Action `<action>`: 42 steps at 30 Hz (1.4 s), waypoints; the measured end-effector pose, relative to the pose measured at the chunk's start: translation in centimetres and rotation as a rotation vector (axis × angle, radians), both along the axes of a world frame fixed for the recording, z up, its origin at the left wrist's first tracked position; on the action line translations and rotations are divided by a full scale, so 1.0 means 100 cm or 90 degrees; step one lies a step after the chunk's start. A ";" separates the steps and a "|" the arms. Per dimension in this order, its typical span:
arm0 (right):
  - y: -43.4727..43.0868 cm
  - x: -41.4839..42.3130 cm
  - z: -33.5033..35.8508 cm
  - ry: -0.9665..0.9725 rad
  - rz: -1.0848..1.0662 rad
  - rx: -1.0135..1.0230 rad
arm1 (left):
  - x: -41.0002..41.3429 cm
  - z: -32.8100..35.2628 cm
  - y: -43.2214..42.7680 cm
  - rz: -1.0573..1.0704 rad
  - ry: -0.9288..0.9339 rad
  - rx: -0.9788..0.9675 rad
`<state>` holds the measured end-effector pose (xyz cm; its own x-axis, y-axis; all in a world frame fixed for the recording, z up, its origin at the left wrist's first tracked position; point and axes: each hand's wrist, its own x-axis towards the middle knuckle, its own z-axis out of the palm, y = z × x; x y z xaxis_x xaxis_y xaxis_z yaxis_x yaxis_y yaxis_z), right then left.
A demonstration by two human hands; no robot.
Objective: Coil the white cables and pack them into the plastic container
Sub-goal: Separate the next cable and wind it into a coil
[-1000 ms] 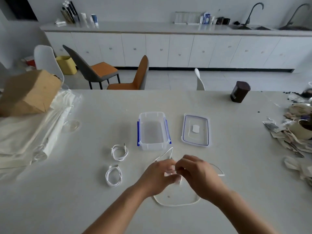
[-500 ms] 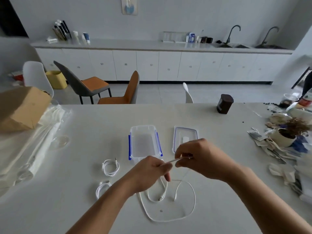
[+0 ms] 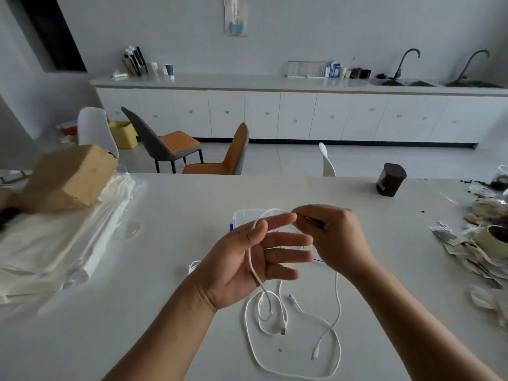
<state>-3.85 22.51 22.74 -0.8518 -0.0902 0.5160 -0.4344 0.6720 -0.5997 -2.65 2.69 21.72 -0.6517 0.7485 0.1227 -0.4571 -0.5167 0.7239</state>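
Am starting coil: left hand fingers spread, white cable draped across palm; right hand pinching it. Slack trailing on table; container behind hands. Am keeping wraps even, snug.

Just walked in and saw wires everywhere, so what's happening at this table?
A person is coiling a white cable. The left hand is open, palm up, with the cable draped across it, while the right hand pinches the strand near the left fingers. The rest lies loose on the table. The plastic container sits behind the hands.
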 end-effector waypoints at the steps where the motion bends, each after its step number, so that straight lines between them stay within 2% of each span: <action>1: -0.005 0.004 -0.006 -0.023 0.008 -0.003 | -0.001 -0.001 0.000 -0.008 -0.012 0.031; 4: -0.016 0.013 -0.024 -0.105 0.016 0.034 | 0.001 -0.003 0.003 -0.019 -0.043 0.092; 7: -0.024 0.019 -0.038 -0.177 0.094 0.030 | 0.004 -0.003 0.007 -0.027 -0.025 0.093; 11: -0.029 0.020 -0.049 -0.194 0.118 0.115 | 0.001 0.000 0.006 -0.007 -0.032 0.097; 14: -0.025 0.013 -0.039 -0.177 -0.009 0.069 | -0.002 -0.002 0.003 0.002 -0.037 0.096; 17: -0.013 -0.009 -0.036 -0.138 -0.140 0.077 | 0.000 -0.002 0.003 -0.015 -0.032 0.069; 22: 0.000 -0.031 -0.051 -0.173 -0.215 0.128 | 0.005 0.002 -0.003 0.081 -0.053 0.019; 25: 0.017 -0.053 -0.048 -0.168 -0.303 0.102 | 0.006 0.001 -0.009 0.112 -0.025 -0.017; 31: 0.064 -0.079 -0.079 -0.284 -0.392 0.072 | 0.004 0.008 -0.025 0.143 -0.008 -0.016; 35: 0.092 -0.072 -0.107 -0.398 -0.456 0.049 | 0.002 0.010 -0.036 0.144 -0.004 0.028; 38: 0.090 -0.059 -0.132 -0.476 -0.429 0.092 | 0.000 0.014 -0.041 0.205 -0.029 -0.013; 39: 0.085 -0.056 -0.138 -0.504 -0.390 0.147 | -0.001 0.014 -0.040 0.229 -0.042 -0.031; 41: 0.069 -0.050 -0.144 -0.542 -0.238 0.306 | -0.003 0.014 -0.034 0.250 -0.060 -0.064; 42: 0.058 -0.048 -0.142 -0.502 -0.165 0.352 | -0.004 0.013 -0.030 0.253 -0.062 -0.087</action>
